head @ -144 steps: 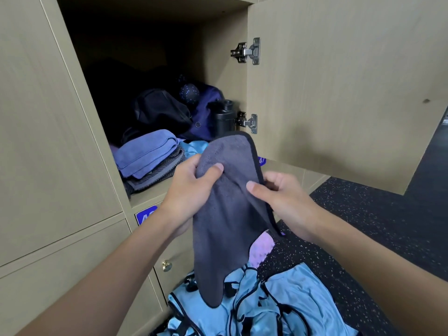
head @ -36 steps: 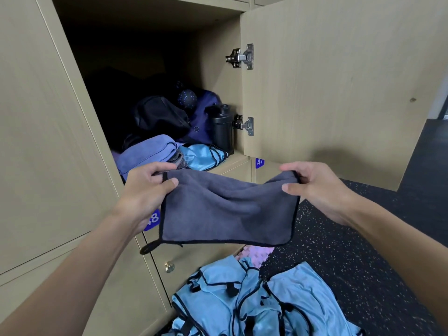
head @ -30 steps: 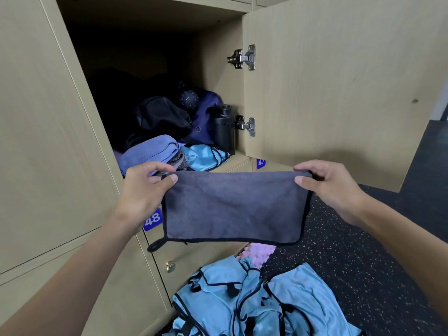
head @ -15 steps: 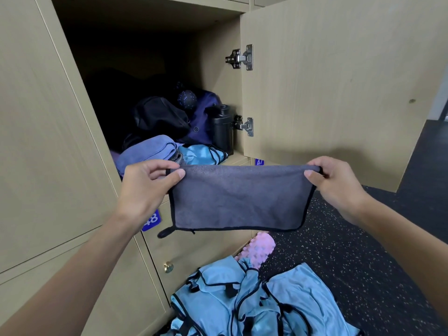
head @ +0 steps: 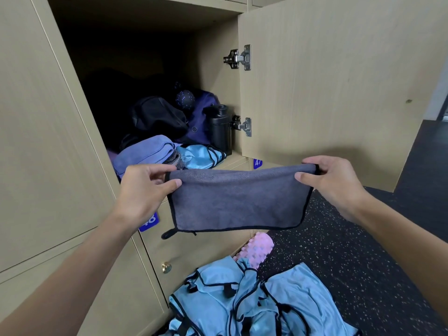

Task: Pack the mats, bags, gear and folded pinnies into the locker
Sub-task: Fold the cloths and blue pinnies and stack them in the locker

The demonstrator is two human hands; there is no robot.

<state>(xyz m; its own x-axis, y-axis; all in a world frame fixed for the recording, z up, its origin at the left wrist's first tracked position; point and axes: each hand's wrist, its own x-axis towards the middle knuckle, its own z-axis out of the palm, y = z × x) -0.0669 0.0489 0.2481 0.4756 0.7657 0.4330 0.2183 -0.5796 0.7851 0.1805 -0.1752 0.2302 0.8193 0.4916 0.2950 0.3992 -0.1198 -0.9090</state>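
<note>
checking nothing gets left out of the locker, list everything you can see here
grey towel: one, grey with black trim, held before the locker
locker: one, beige wood, open, door swung right
purple cloth: one, folded, locker front left
folded pinny: one, light blue, locker front, beside the purple cloth
bottle: one, black, locker right side
black bag: one, locker middle
navy bag: one, between black bag and bottle
dotted ball: one, dark with purple dots, locker back
roller: one, pink, floor
loose pinnies: heap, count unclear, light blue, floor
left hand: one, pinching the towel's top left corner
right hand: one, pinching its top right corner
</note>
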